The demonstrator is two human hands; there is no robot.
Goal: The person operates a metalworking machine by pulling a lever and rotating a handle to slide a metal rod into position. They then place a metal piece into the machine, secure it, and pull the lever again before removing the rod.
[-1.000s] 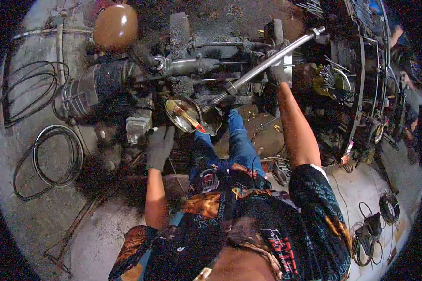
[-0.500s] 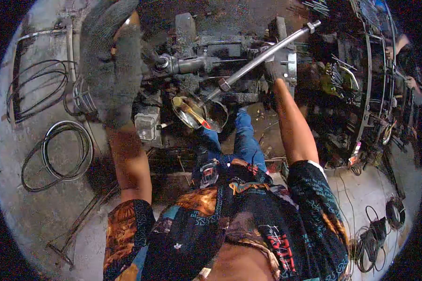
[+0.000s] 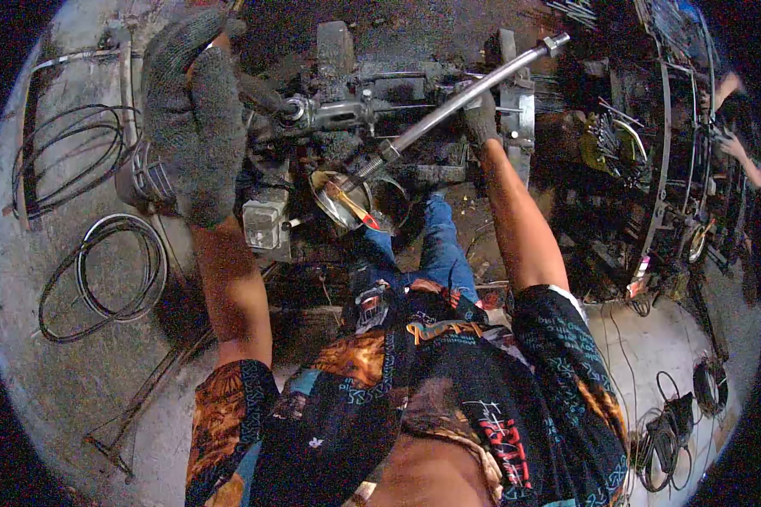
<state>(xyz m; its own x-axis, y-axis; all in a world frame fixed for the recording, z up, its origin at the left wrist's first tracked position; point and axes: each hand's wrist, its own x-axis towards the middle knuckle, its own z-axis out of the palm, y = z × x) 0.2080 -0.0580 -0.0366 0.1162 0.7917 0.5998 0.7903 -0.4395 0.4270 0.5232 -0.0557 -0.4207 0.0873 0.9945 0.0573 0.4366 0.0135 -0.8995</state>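
My right hand [image 3: 482, 118], in a dark knit glove, is closed around a long shiny metal rod [image 3: 457, 103]. The rod slants from lower left to upper right. A collar [image 3: 389, 151] sits along it, and its threaded lower end is over a round tin [image 3: 321, 193]. A paintbrush [image 3: 355, 207] with a reddish end lies across the tin. My left hand [image 3: 196, 127], also gloved, is raised at the upper left, near the camera. Its fingers are bent but apart, with a gap between them; I see nothing held. Beside it is a metal cylinder [image 3: 334, 114] with an eye end.
Coiled hoses [image 3: 123, 270] lie on the floor at left. A grey block-shaped box [image 3: 265, 224] sits beside the tin. A bundle of thin rods [image 3: 609, 144] and a metal rack [image 3: 664, 152] stand at right. Another person's arm [image 3: 740, 156] shows at far right. Cables [image 3: 664, 439] lie lower right.
My right hand and the rod have shifted left and slightly down, bringing the threaded end further over the tin. The blurred left hand has become clearer, its fingers now distinguishable.
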